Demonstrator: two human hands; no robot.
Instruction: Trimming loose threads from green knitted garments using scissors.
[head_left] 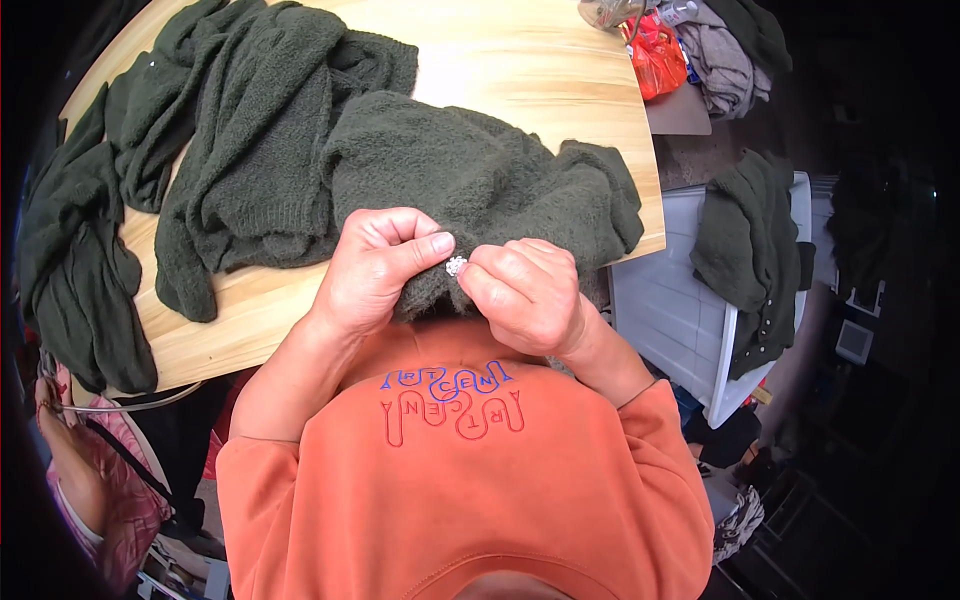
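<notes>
A dark green fuzzy knit sweater (420, 150) lies bunched at the table's near edge, its lower part hanging toward my body. My left hand (375, 265) is closed, thumb and forefinger pinching the knit. Just right of the left thumb is a small sparkling silver-white button (456, 266). My right hand (527, 292) is curled shut, with its thumb and forefinger at the button's right edge. Whatever else lies inside the right fingers is hidden. Both hands are close together, in front of my orange shirt (480, 480).
More dark green sweaters (255, 130) are heaped across the left of the wooden table (500, 60). To the right stands a white bin (665, 310) with a buttoned green knit (750, 250) draped over it. A red plastic bag (655, 60) is beyond. At far left shows another person's arm (75, 460).
</notes>
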